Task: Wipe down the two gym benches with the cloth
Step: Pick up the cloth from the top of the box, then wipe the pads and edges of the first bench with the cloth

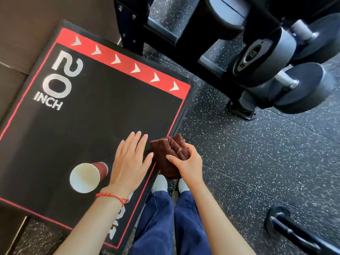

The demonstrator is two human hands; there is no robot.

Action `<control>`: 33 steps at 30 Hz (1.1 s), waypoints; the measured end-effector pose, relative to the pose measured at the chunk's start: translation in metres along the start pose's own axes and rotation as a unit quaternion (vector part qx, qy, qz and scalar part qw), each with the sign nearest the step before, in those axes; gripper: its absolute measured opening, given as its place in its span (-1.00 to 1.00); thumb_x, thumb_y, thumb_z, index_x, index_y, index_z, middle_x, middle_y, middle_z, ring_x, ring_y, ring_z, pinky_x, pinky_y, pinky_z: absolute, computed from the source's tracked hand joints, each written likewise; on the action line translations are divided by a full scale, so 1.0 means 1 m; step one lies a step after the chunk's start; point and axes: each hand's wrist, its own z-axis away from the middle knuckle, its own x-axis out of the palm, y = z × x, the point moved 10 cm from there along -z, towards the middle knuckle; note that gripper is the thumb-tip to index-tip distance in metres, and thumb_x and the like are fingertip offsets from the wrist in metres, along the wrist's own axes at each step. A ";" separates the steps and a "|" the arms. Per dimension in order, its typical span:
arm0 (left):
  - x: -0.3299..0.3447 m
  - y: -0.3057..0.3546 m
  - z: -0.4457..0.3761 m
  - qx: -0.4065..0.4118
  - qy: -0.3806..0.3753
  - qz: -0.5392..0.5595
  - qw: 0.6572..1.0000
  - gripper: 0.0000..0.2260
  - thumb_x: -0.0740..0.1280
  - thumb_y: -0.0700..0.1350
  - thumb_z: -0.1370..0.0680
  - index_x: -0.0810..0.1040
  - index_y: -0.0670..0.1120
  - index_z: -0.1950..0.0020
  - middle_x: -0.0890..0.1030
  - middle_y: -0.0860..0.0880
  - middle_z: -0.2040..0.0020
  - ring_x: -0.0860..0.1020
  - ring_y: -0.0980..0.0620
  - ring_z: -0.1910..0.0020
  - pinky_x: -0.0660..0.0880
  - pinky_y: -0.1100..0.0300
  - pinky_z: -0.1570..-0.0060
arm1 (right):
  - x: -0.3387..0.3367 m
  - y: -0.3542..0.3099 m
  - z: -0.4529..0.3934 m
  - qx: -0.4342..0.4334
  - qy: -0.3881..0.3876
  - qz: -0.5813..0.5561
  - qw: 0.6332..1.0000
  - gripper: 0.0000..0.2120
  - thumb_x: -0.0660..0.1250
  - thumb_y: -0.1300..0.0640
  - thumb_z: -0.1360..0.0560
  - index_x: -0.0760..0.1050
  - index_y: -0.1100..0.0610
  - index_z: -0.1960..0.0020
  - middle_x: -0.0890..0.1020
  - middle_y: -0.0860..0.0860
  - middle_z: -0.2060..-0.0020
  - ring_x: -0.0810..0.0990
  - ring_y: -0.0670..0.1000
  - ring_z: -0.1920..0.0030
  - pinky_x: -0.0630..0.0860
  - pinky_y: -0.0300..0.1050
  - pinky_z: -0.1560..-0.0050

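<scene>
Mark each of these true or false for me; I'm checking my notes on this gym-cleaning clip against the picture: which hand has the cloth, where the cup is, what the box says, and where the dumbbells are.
1. The right hand holds the brown cloth in its grip. True.
2. The left hand is closed around the paper cup. False: it lies open and flat on the black box, beside the cup.
3. The cup stands on the speckled floor. False: it stands on the box top.
4. The box top reads "20 INCH". True.
5. Dumbbells sit on a rack beyond the box. True.
6. The cloth is spread flat over the middle of the box. False: it is bunched at the box's right edge.
</scene>
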 end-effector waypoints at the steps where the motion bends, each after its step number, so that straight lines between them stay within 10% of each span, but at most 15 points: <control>1: 0.000 0.007 -0.002 0.011 -0.001 -0.004 1.000 -0.49 0.02 0.07 -0.55 0.43 -0.22 -0.34 0.45 -0.20 -0.33 0.37 -0.18 -0.34 0.26 -0.14 -0.28 | -0.007 0.002 0.002 0.001 0.009 -0.006 1.000 -0.55 0.58 0.10 -0.20 0.48 -0.07 -0.02 0.61 -0.16 0.13 0.58 -0.11 0.07 0.49 -0.16 -0.04; 33: 0.101 0.350 0.138 0.310 -0.052 -0.093 0.945 -0.51 0.08 0.02 -0.53 0.45 -0.27 -0.31 0.47 -0.23 -0.30 0.42 -0.20 -0.29 0.39 -0.17 -0.21 | -0.344 0.187 0.182 0.030 0.259 -0.148 0.954 -0.48 0.57 0.07 -0.23 0.52 0.07 -0.14 0.62 -0.10 0.06 0.57 -0.10 0.03 0.45 -0.25 0.00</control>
